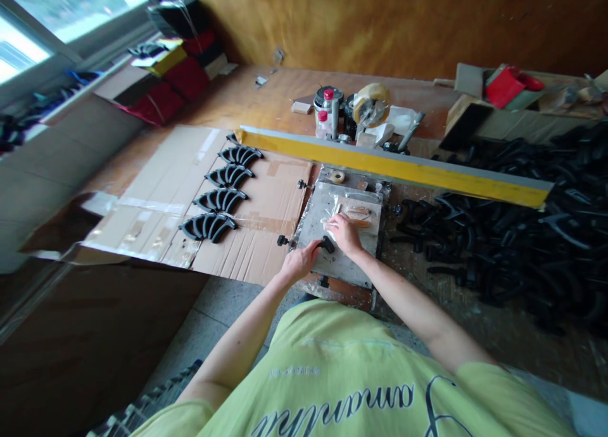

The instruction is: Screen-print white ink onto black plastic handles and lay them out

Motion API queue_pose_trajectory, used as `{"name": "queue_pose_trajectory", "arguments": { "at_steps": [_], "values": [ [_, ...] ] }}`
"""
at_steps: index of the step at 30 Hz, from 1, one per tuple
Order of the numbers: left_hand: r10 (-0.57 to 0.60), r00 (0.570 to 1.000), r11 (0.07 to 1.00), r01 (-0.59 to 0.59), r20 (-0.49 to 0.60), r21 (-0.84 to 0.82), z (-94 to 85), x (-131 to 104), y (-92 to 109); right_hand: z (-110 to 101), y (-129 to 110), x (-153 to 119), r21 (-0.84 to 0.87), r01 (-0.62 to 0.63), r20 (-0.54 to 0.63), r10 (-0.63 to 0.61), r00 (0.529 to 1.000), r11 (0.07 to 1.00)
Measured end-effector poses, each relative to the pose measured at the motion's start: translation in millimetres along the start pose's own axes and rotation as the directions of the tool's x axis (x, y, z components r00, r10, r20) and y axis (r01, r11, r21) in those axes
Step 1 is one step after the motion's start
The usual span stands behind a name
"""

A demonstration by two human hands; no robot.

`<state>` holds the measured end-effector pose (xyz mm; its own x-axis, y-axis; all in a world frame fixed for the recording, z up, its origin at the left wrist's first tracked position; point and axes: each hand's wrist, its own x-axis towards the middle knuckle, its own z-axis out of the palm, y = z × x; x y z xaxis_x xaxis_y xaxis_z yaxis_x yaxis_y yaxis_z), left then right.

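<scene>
My left hand (300, 261) is closed on one end of a small black curved plastic part (327, 244), holding it over a grey metal plate (308, 225). Just above it, the fingers of my right hand (346, 235) are pinched together. Something whitish shows at those fingertips, too small to name. Beside my right hand, a light-coloured board (373, 204) with brownish smears lies on the plate. A roll of tape (337, 177) sits near the plate's far edge. Black knobs (283, 240) stick out from the plate's sides.
To the left, cardboard (256, 247) bears several rows of black curved parts (221, 200). A long yellow-faced bar (389, 164) spans behind the plate. Red-capped bottles (323, 123) stand beyond it. A large heap of black parts (536, 234) covers the right side. Boxes (185, 76) stand by the window.
</scene>
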<state>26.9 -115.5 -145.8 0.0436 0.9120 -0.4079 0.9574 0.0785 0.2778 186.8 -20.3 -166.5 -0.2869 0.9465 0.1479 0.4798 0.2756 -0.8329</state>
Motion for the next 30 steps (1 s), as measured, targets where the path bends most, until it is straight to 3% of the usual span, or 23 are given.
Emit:
{"name": "queue_pose_trajectory", "arguments": {
  "at_steps": [3, 5, 9, 12, 16, 18, 19, 21, 23, 24, 26, 30],
  "values": [
    [-0.008, 1.000, 0.993, 0.010, 0.014, -0.114, -2.5, 0, -2, -23, -2, -10, 0.115, -0.009, -0.035, 0.013, 0.999, 0.993],
    [0.021, 1.000, 0.976, -0.021, -0.002, -0.216, -4.8, -2, 1, -34, -5, -24, 0.150, 0.017, 0.005, -0.018, 1.000, 0.988],
    [0.153, 0.988, 0.923, -0.147, -0.011, -0.355, -12.2, -6, 30, -51, 2, -37, 0.130, 0.057, 0.031, -0.061, 0.998, 0.990],
    [0.253, 0.967, 0.861, -0.222, 0.007, -0.457, -14.7, -6, 61, -83, 36, -20, 0.119, -0.082, -0.187, 0.103, 0.977, 0.989],
    [0.255, 0.966, 0.802, -0.193, 0.031, -0.566, -5.0, 1, 98, -152, 104, 28, 0.182, -0.258, -0.450, 0.314, 0.836, 0.949],
    [0.250, 0.967, 0.771, -0.165, 0.054, -0.614, 2.8, 8, 114, -181, 130, 61, 0.199, -0.276, -0.483, 0.339, 0.807, 0.940],
    [0.244, 0.967, 0.761, -0.147, 0.070, -0.632, 6.4, 12, 122, -192, 140, 77, 0.207, -0.268, -0.461, 0.336, 0.821, 0.941],
    [0.207, 0.971, 0.746, -0.079, 0.118, -0.661, 12.0, 21, 138, -206, 155, 105, 0.183, -0.215, -0.330, 0.266, 0.906, 0.959],
    [0.147, 0.974, 0.717, 0.015, 0.173, -0.697, 15.2, 32, 154, -212, 166, 117, 0.019, -0.165, -0.139, 0.166, 0.976, 0.986],
    [0.123, 0.974, 0.694, 0.055, 0.193, -0.718, 16.0, 38, 162, -213, 170, 116, -0.088, -0.152, -0.065, 0.147, 0.987, 0.984],
    [0.110, 0.972, 0.619, 0.098, 0.210, -0.779, 16.9, 50, 179, -214, 177, 98, -0.310, -0.146, 0.033, 0.164, 0.986, 0.939],
    [0.122, 0.979, 0.405, 0.099, 0.161, -0.909, 19.0, 79, 207, -211, 180, 32, -0.655, -0.028, 0.205, 0.213, 0.955, 0.755]
  ]
}}
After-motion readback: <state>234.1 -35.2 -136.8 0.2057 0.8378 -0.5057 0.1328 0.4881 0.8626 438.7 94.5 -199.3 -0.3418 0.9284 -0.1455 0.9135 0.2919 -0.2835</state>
